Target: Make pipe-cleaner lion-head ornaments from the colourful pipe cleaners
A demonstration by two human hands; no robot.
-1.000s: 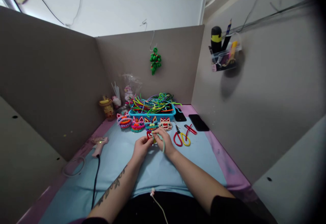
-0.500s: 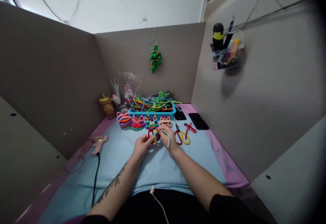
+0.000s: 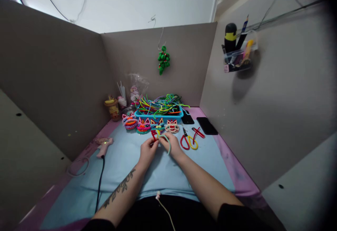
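Note:
My left hand (image 3: 147,151) pinches a small red and yellow pipe cleaner piece (image 3: 153,135) above the blue cloth. My right hand (image 3: 172,145) is closed on a pale green pipe cleaner (image 3: 168,144), which curves over its fingers and hangs down in an arc. The fingertips of both hands meet at the piece and hide part of it. Just beyond them stand several fuzzy lion-head figures, among them a cream and red one (image 3: 172,127) and a pink and teal one (image 3: 143,126).
Behind the figures is a blue basket (image 3: 158,116) heaped with coloured pipe cleaners. Scissors (image 3: 189,142), a red cutter (image 3: 198,133) and a black phone (image 3: 207,126) lie to the right. A pink glue gun (image 3: 105,147) with its cord lies left. Grey partitions (image 3: 126,52) enclose the table.
Both hands have drawn closer together at the piece, which is turned and raised slightly. The green pipe cleaner now hangs in a wider arc. The whole view has shifted a little.

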